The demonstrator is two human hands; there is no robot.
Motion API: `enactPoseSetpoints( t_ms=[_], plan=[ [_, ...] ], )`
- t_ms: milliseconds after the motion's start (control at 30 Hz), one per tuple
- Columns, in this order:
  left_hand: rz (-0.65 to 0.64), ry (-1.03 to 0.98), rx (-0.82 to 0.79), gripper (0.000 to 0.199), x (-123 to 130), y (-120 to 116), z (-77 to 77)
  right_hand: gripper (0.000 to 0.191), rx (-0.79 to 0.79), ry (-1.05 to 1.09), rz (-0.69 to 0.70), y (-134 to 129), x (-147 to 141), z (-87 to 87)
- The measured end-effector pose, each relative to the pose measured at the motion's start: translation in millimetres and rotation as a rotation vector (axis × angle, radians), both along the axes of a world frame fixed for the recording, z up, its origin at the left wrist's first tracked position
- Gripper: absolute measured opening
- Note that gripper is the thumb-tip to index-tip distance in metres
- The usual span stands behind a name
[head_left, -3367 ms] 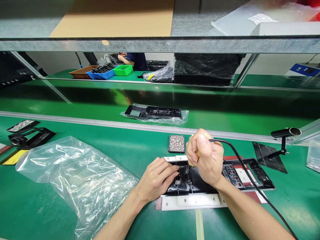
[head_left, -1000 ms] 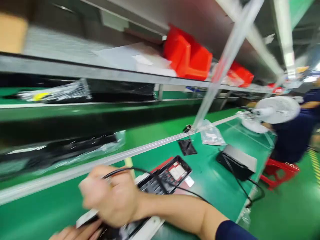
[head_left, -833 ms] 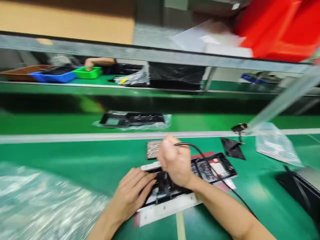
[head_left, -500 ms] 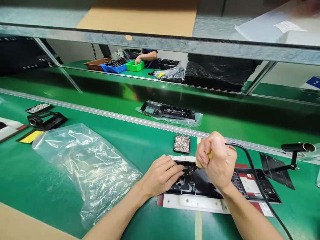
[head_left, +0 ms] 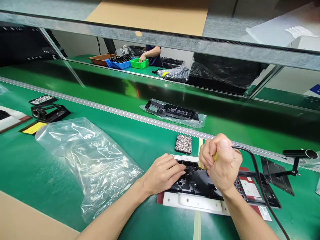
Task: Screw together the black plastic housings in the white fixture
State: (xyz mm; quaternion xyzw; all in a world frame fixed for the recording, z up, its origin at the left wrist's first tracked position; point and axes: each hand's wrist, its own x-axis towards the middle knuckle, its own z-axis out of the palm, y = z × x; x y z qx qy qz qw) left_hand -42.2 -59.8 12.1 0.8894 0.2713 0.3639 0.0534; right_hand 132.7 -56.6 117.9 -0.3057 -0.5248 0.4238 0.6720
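A corded yellow-handled tool [head_left: 202, 165] is clamped in the right hand [head_left: 222, 160].
The black plastic housing [head_left: 201, 181] is set at five o'clock, touched by the left hand [head_left: 162, 174], whose grip cannot be told.

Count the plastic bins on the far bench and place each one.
3: brown bin at left, blue bin in the middle, green bin at right. Others may be hidden behind the shelf frame.
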Motion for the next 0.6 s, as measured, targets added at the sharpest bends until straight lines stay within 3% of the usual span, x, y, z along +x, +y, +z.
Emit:
enactPoseSetpoints(
  t_ms=[600],
  plan=[
    [-0.017,-0.008,-0.018,0.011,-9.4,-3.2,1.6,0.045,0.013,0.072,-0.011,-1.9,-11.8,1.0]
  ],
)
